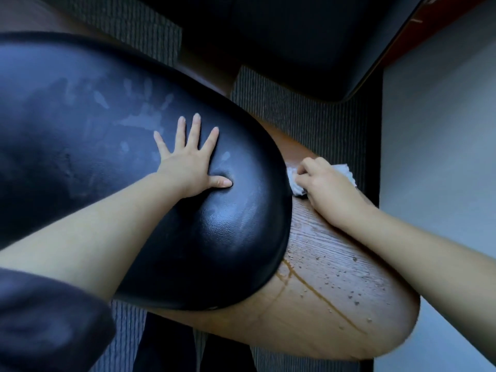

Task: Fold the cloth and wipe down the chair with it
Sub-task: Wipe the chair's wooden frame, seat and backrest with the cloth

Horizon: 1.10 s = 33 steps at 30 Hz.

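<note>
The chair fills the view: a black leather seat cushion [107, 162] with pale handprints on it, set in a brown wooden frame [330, 285]. My left hand [188, 162] lies flat on the cushion near its right edge, fingers spread, holding nothing. On the wooden frame just right of the cushion, my right hand [327, 186] presses a small white cloth [346, 170]; most of the cloth is hidden under the hand. Wet streaks and droplets lie on the wood nearer to me.
A second dark seat or piece of furniture [295, 36] stands beyond the chair. Striped grey carpet [308, 108] shows between them. A pale wall or floor surface [442, 130] runs along the right side.
</note>
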Each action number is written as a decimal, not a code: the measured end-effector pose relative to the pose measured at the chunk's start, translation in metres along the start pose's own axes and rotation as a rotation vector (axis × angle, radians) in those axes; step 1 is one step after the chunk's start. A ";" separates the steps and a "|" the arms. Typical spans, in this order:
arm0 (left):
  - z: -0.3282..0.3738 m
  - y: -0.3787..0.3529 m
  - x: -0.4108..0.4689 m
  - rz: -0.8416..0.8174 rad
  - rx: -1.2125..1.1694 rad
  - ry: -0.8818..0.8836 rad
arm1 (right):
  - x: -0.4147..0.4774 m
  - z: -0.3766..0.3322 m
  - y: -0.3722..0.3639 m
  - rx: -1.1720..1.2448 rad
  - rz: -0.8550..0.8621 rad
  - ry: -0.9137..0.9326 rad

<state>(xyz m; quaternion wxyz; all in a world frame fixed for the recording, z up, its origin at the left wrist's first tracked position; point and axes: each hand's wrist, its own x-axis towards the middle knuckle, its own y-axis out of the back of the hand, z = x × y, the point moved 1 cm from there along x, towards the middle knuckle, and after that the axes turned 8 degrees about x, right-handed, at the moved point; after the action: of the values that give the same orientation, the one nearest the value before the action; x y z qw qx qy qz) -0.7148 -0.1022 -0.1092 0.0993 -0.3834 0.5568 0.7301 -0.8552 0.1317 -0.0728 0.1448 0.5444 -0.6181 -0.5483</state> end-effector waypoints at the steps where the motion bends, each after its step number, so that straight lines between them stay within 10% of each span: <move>1: 0.002 -0.002 -0.005 0.032 -0.021 0.008 | 0.007 -0.002 0.001 0.001 0.002 -0.073; 5: 0.009 -0.013 -0.035 0.173 -0.094 0.013 | 0.023 -0.016 -0.010 0.041 0.103 -0.329; 33: -0.023 -0.078 -0.156 0.050 0.019 -0.004 | -0.152 -0.122 -0.057 -0.027 0.084 -0.143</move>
<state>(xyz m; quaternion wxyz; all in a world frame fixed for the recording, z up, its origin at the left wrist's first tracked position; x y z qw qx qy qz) -0.5532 -0.0511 -0.0641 0.0857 -0.3669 0.5731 0.7278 -0.6755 0.2056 -0.0128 0.1306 0.4753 -0.6418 -0.5875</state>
